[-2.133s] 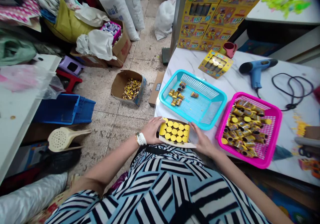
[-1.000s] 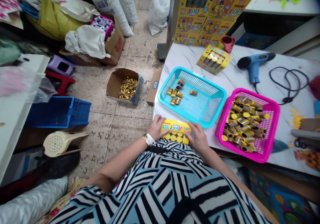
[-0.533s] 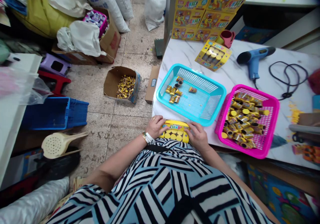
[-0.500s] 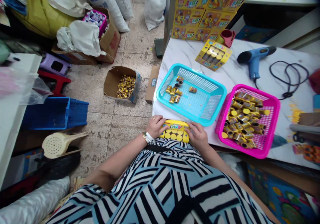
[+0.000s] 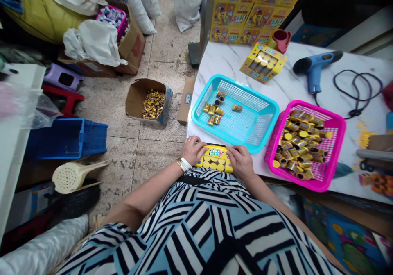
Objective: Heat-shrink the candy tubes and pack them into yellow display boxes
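Note:
At the table's near edge, against the striped clothing, is a yellow box (image 5: 215, 158) with yellow round lids showing through its window. My left hand (image 5: 193, 150) grips its left end, fingers closed along the top edge. Its right end is gripped by my right hand (image 5: 242, 161), thumb and fingers closed on the upper corner. Just beyond lies a turquoise basket (image 5: 260, 144) holding several small yellow-brown cups on its left side. To the right, a pink basket (image 5: 333, 160) is heaped with the same kind of cups.
A filled yellow box (image 5: 263, 63), a red cup (image 5: 281, 40) and a blue heat gun (image 5: 315, 68) with its cord lie farther back. Yellow boxes are stacked behind (image 5: 239, 14). On the floor at left stand a cardboard box (image 5: 133, 98) and a blue crate (image 5: 66, 139).
The yellow box has tilted so its printed top panel and window face the camera more. Both hands still hold its ends, with the fingers slightly shifted. The camera view has moved a little.

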`<state>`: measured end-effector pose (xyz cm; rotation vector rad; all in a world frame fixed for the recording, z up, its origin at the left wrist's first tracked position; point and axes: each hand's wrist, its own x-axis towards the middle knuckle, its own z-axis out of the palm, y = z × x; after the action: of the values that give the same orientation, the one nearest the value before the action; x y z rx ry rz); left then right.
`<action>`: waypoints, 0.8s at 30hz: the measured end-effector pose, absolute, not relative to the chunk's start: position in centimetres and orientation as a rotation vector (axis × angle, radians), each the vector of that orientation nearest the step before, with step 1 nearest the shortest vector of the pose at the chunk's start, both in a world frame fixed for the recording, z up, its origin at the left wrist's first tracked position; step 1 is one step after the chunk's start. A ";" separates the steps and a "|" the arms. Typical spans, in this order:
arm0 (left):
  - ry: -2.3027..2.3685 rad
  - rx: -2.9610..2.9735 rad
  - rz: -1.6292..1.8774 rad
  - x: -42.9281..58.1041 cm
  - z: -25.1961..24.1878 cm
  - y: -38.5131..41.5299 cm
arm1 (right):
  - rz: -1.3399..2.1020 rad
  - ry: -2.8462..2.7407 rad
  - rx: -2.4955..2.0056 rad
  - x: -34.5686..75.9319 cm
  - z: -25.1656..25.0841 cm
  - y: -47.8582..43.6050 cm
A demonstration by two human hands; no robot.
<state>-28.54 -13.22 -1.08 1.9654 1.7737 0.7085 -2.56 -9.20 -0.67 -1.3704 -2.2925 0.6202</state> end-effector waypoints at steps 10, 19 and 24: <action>1.797 1.783 0.880 -27.9 -1.5 -13.5 | 0.708 -2.296 -1.369 -2.4 -0.3 -8.3; 1.817 1.706 0.944 -27.7 -1.0 -13.1 | 0.628 -2.184 -1.404 -3.5 -0.1 -8.3; 1.857 1.428 0.985 -27.7 -2.3 -12.4 | 0.581 -2.145 -1.460 -4.1 -0.5 -8.5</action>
<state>-27.66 -12.36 -2.29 1.4277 1.8572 0.9852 -4.14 -8.53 -0.49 -1.4597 -2.1446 0.5807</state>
